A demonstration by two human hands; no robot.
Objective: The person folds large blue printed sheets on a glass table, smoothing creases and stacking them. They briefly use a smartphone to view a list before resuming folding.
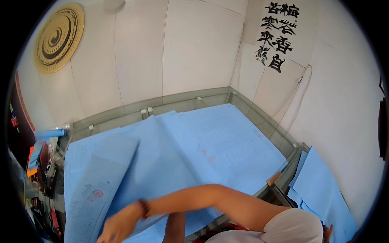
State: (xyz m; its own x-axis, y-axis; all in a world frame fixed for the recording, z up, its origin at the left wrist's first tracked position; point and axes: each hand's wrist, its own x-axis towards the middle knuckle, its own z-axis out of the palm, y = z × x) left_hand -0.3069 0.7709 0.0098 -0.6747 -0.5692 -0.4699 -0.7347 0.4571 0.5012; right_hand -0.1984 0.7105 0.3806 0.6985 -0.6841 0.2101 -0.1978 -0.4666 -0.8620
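My right arm comes from a white sleeve on the right and crosses to the lower left. My right hand (119, 224), blurred, is at the near end of a turned-over strip of a large blue printed sheet (100, 170). Whether its fingers grip the sheet I cannot tell. A dark bracelet circles that wrist. A second forearm, apparently my left, rises at the bottom and passes beneath the right one; its hand is hidden. The strip bears a red stamp and writing. More blue sheets (218, 145) with red stamps lie flat to the right, with a raised crease between.
A glass-topped table (170, 106) stands against the walls. On its left are a blue roll (51, 133) and loose office items (45, 170). Blue sheets (319, 179) hang at the right, touched by fingers (327, 233) whose owner I cannot tell. A wooden piece (273, 178) lies at the table's edge.
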